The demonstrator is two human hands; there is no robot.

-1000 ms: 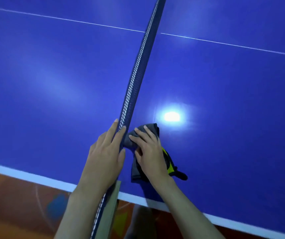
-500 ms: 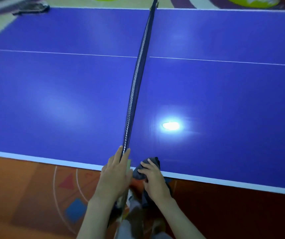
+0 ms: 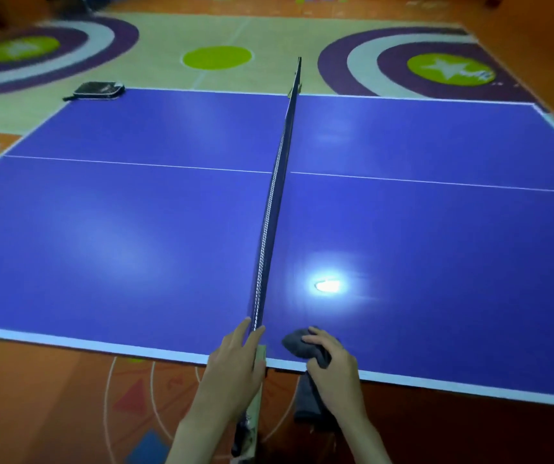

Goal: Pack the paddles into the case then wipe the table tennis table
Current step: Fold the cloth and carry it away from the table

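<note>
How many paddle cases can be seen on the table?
1. The case lies at the far left corner of the table, closed, so any paddles inside are hidden. No loose paddles show. Nearer, only a cloth lies on it.

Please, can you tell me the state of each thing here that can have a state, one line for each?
Left hand: fingers straight, resting on the near end of the net.
Right hand: gripping the grey cloth.
Grey cloth: bunched, on the table's near edge, part hanging off.
Net: upright, stretched across the table.
Paddle case: lying flat at the far left corner, looks closed.
Table: glossy, shows a lamp reflection.
</note>
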